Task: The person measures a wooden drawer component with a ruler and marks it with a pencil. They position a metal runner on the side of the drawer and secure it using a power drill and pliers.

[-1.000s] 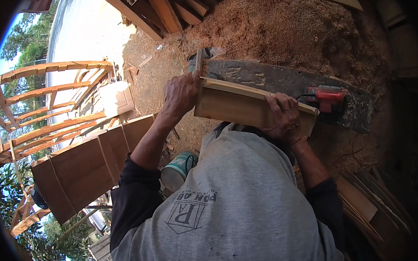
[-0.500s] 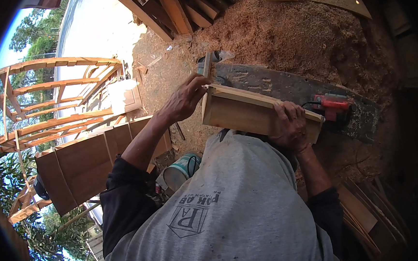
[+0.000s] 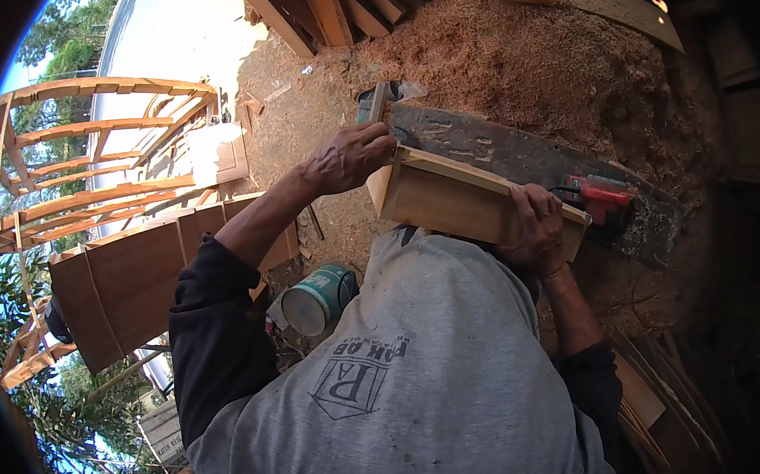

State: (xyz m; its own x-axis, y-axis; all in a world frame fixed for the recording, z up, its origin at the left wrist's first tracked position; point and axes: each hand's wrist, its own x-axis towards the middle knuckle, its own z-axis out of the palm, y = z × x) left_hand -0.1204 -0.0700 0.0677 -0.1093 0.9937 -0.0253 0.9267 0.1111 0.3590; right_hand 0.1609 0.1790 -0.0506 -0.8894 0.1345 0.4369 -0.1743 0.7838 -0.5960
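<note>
Wooden and pale, the box (image 3: 452,201) lies between the left hand (image 3: 348,158) and the right hand (image 3: 535,226); the right is clamped over its right end, the left is at its far left corner, fingers bent, its grip impossible to tell; a red tool (image 3: 602,195) sits beyond, right

Print on a grey shirt (image 3: 468,363), a bucket (image 3: 310,305) and a board (image 3: 160,427).
The shirt bears dark lettering (image 3: 394,350) and a framed emblem (image 3: 351,387); the bucket, beside its left edge, pale letters (image 3: 323,283); the board, farther left, small dark lettering.
</note>
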